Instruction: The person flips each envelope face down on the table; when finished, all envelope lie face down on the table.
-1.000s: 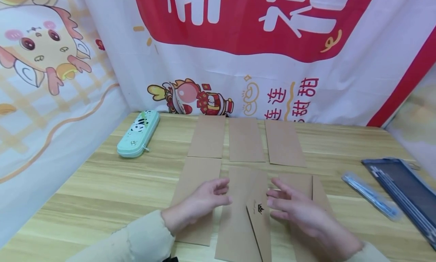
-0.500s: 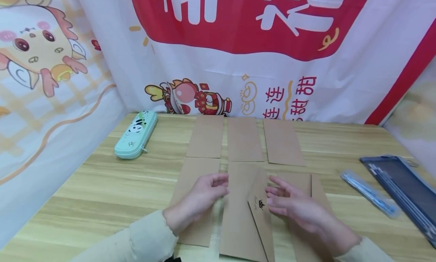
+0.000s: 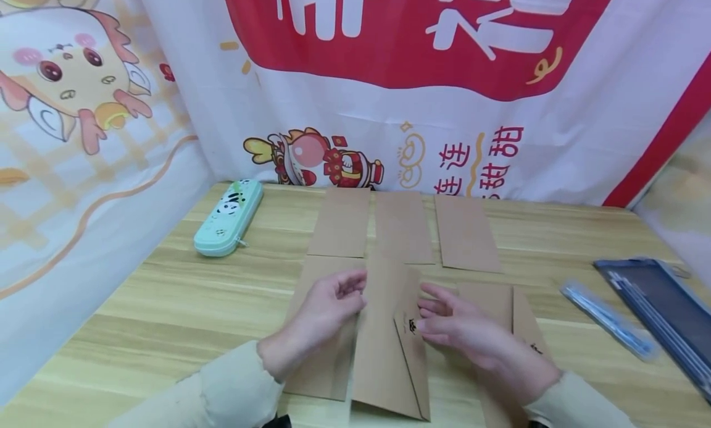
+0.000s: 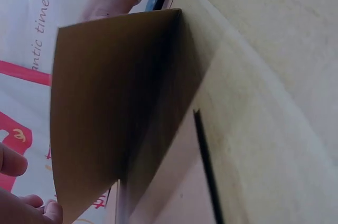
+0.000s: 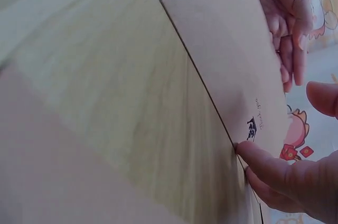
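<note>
A brown kraft envelope (image 3: 383, 341) lies between my two hands, its left side tilted up off the table. Its flap, printed with a small black crown and "Thank you" lettering, is on the right. My left hand (image 3: 319, 307) is at the raised left edge, fingertips touching it, the thumb apart from the fingers. In the left wrist view, the dark underside of the envelope (image 4: 100, 102) shows above the table. My right hand (image 3: 472, 329) rests its fingertips against the lower right edge. In the right wrist view, that thumb (image 5: 322, 97) stands away from the paper.
Three brown envelopes (image 3: 466, 233) form a back row. Another envelope (image 3: 319, 366) lies left, partly under my left hand, and one more (image 3: 483, 295) lies right. A mint pencil case (image 3: 230, 218) stands back left. A clear pen packet (image 3: 608, 320) and dark mesh pouch (image 3: 655, 317) lie right.
The middle envelope has tilted, its left side rising and its near edge lifting off the table. My right hand has moved left with it, uncovering a printed mark on the right-hand envelope.
</note>
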Available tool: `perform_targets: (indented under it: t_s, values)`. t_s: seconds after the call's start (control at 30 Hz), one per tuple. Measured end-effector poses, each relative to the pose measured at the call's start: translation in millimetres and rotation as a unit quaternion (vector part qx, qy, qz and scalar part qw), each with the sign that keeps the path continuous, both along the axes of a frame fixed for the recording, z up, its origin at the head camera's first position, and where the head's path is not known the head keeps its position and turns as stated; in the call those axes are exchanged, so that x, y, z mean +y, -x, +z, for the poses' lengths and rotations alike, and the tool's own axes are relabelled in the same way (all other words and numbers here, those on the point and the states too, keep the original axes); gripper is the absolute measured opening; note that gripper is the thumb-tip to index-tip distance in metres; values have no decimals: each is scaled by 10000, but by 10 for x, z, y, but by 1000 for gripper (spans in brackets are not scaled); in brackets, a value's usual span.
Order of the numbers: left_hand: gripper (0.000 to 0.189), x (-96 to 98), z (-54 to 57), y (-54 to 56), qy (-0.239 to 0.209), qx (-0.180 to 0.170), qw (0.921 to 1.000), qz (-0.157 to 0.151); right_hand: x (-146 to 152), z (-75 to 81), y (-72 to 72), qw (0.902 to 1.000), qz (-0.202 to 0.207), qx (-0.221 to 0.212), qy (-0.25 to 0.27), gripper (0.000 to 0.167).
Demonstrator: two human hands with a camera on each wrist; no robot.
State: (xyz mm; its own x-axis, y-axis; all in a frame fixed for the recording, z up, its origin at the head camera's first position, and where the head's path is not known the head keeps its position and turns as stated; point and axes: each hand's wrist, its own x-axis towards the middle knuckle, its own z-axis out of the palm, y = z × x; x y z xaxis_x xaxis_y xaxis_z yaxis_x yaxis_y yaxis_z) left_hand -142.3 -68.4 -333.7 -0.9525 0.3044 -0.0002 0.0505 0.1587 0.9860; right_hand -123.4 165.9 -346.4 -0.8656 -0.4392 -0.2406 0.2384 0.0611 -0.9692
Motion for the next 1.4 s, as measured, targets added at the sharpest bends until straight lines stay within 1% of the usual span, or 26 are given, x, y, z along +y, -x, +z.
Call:
perform_targets:
  t_s: [0.17,0.33,0.4,0.53,0.67,0.77,0.87,1.0,1.2,1.3,1.4]
  values:
    - [48,-26,74,-20,283,406,9988,26,-117,-2,23,10000,14,-28,33,87]
    - [48,-45,100,-42,314,690,9971,36,-219,0,41,9999,115,21,37,87]
    - [48,-52,105,-47,312,782,9964,19,-254,9,45,9999,140,10,57,87]
    - [47,-33,127,-38,285,810,9963,-17,-300,20,40,9999,131,-14,83,86]
    - [47,22,169,-15,224,822,9962,-184,-339,16,35,9998,94,29,177,86]
    - [46,73,196,3,206,910,9949,-383,-363,4,33,9997,-40,23,235,86]
    - [44,121,218,18,265,957,9938,-501,-371,0,30,9996,-176,-33,223,87]
    - [42,189,250,52,348,1010,9920,-672,-340,-5,21,9996,-231,-34,180,87]
    - [39,279,267,92,358,1215,9876,-930,-264,-15,4,9995,-302,-31,98,85]
    - [38,311,265,105,348,1220,9868,-1006,-233,-7,-19,9993,-366,54,-16,84]
    - [37,333,251,116,320,1171,9866,-1087,-226,29,-63,9974,-618,226,-308,82]
